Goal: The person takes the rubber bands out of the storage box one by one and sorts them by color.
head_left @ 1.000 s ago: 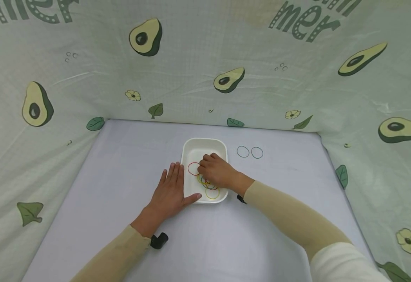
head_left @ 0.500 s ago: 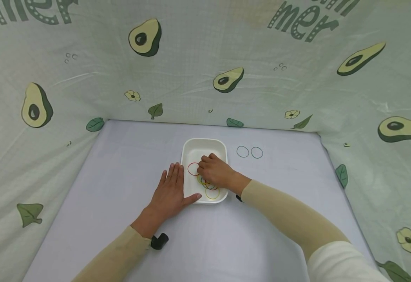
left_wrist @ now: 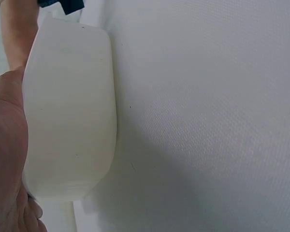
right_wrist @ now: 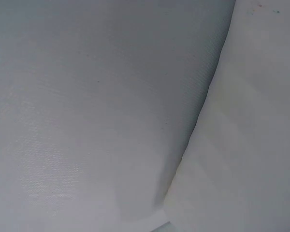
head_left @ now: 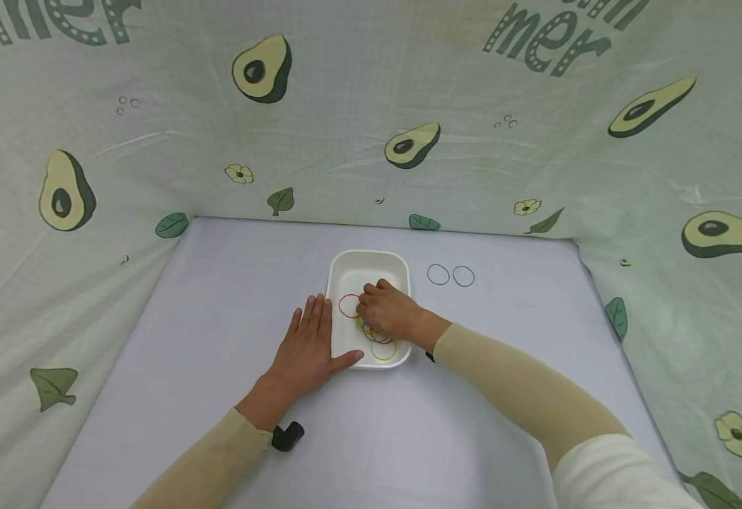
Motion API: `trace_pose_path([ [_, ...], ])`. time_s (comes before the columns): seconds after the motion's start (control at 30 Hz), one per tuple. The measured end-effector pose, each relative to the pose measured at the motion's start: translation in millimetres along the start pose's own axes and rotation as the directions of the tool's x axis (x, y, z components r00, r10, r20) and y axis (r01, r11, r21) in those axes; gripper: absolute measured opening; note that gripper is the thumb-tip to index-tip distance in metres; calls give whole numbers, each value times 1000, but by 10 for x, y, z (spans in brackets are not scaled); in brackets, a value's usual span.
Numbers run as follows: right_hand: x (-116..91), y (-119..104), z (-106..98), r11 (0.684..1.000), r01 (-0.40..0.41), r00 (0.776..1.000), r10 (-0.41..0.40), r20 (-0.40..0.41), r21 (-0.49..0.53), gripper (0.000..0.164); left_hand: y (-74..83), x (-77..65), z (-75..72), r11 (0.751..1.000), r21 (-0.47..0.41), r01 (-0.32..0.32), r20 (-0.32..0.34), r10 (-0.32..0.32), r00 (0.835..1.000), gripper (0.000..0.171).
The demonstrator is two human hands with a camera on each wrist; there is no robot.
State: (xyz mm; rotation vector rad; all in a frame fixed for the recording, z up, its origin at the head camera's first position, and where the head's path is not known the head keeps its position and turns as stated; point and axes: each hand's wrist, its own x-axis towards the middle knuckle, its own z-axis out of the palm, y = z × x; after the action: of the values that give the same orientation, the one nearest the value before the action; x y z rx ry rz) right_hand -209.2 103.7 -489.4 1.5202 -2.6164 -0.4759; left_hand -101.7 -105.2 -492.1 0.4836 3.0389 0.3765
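A white tray (head_left: 366,263) stands on the table. My left hand (head_left: 303,353) lies along its left side with fingers straight, the thumb resting over the near left corner. In the left wrist view that palm is against the tray's outer wall (left_wrist: 70,111). My right hand (head_left: 391,311) reaches inside the tray with bent fingers over a tangle of coloured rubber bands (head_left: 377,338). Its fingertips are hidden, so a grip on a band cannot be made out. A red rubber band (head_left: 340,305) lies left of those fingers, and a yellow rubber band (head_left: 383,359) lies nearer the front.
Two dark green rubber bands (head_left: 438,284) lie side by side on the white tabletop (head_left: 511,304), right of the tray. A cloth backdrop (head_left: 345,85) printed with avocados rises behind and at both sides. The right wrist view shows tabletop and the tray's pale wall (right_wrist: 251,125).
My right hand has barely shifted, keeping its bent fingers over the rubber bands. The left hand, the tray and the two green bands stay where they were.
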Motion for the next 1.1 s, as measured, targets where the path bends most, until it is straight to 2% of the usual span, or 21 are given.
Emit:
trace_pose_path([
  [0.13,-10,-7,-1,997,9,1000,-11,-24,-74,16,-5,-3,9,1000,-4,-4,-9,4,1000,116],
  [0.27,-15,3,-5,990,9,995,-22,-94,-139,15,-10,2,15,1000,2,-10,-17,10,1000,116],
  [0.4,-18,39,-25,987,-13,988,-12,-151,-162,13,-10,4,12,1000,4,-9,-25,10,1000,116],
  [0.67,-36,152,-73,985,-161,961,143,-236,-60,15,3,-1,-14,1000,-2,-1,-14,1,1000,117],
  [1.1,-122,246,-83,979,-198,941,178,-289,-41,18,13,7,14,1000,13,8,-18,-8,1000,118],
])
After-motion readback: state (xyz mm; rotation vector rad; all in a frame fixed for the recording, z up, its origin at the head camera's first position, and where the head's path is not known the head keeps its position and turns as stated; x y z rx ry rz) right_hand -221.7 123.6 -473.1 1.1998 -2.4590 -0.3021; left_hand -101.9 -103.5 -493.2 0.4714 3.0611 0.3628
